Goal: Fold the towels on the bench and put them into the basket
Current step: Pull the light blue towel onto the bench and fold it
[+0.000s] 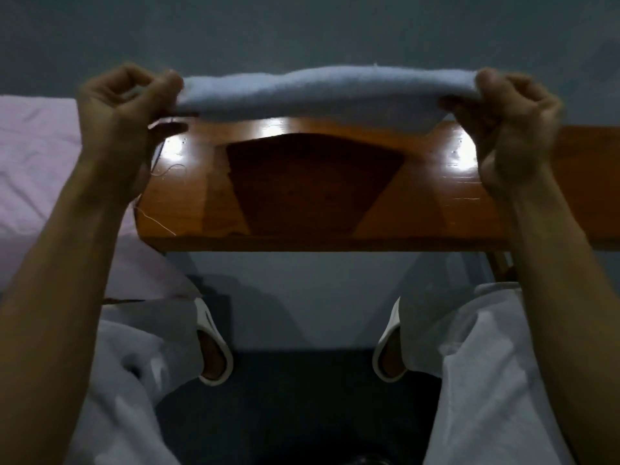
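Note:
A pale blue towel [318, 92] is stretched level above the far edge of the wooden bench [419, 203]. My left hand [124, 105] pinches its left end between thumb and curled fingers. My right hand [513, 122] pinches the right end the same way. The towel sags slightly in the middle and casts a dark shadow on the bench top. No basket is in view.
A pink cloth [37, 169] lies at the left, next to the bench. Loose threads [161, 176] trail over the bench's left end. Below are my knees in white trousers [496, 380] and my feet in white slippers [214, 350] on a dark floor.

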The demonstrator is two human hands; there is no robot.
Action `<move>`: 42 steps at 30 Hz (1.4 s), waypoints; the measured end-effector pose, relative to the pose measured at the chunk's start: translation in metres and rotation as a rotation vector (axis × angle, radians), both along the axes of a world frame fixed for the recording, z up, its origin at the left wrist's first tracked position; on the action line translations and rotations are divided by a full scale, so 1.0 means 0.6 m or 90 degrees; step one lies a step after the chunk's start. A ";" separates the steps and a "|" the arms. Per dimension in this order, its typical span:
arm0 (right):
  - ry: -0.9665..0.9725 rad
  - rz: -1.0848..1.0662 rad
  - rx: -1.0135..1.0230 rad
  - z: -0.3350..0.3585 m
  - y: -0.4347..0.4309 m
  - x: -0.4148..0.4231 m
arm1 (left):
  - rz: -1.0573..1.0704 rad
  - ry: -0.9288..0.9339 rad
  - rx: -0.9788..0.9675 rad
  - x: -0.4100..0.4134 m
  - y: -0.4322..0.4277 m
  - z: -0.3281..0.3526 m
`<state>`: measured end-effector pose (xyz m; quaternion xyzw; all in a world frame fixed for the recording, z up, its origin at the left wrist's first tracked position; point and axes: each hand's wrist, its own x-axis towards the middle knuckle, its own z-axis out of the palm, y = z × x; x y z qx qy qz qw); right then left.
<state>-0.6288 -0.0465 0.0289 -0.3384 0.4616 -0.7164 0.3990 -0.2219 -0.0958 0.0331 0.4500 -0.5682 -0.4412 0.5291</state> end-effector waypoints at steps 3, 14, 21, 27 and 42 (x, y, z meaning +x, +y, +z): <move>0.143 -0.010 0.191 -0.031 0.020 -0.009 | -0.030 -0.213 0.078 0.005 0.021 -0.025; 0.411 0.138 0.609 -0.039 0.035 0.003 | 0.024 -0.486 0.394 -0.009 -0.002 -0.084; 0.479 -0.004 0.488 -0.086 -0.047 0.026 | 0.243 -0.315 0.279 -0.047 -0.033 -0.094; 0.374 -0.029 0.360 -0.104 -0.064 0.018 | 0.229 -0.243 0.195 -0.060 -0.034 -0.096; 0.849 -0.012 0.155 -0.129 -0.050 0.106 | 0.034 -0.604 -0.088 -0.153 -0.001 -0.146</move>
